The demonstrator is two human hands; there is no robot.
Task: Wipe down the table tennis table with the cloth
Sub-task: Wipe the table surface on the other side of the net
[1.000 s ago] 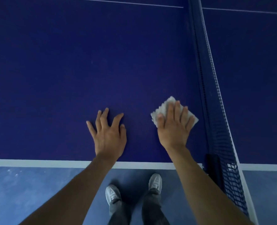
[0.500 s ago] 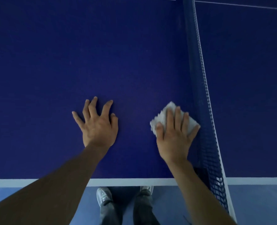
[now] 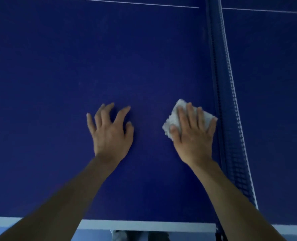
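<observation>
The dark blue table tennis table (image 3: 74, 75) fills the view. A small folded white cloth (image 3: 174, 119) lies on it close to the net. My right hand (image 3: 193, 134) presses flat on the cloth with straight fingers, covering most of it. My left hand (image 3: 110, 131) rests on the bare table surface to the left of the cloth, fingers spread and slightly bent, holding nothing.
The blue net (image 3: 229, 119) runs from the top down to the near edge just right of my right hand. A white edge line (image 3: 144, 225) marks the near side of the table. A thin white centre line (image 3: 126, 2) crosses at the top.
Both hands have slid further away from the near table edge. The right hand has carried the cloth with it, right up beside the net.
</observation>
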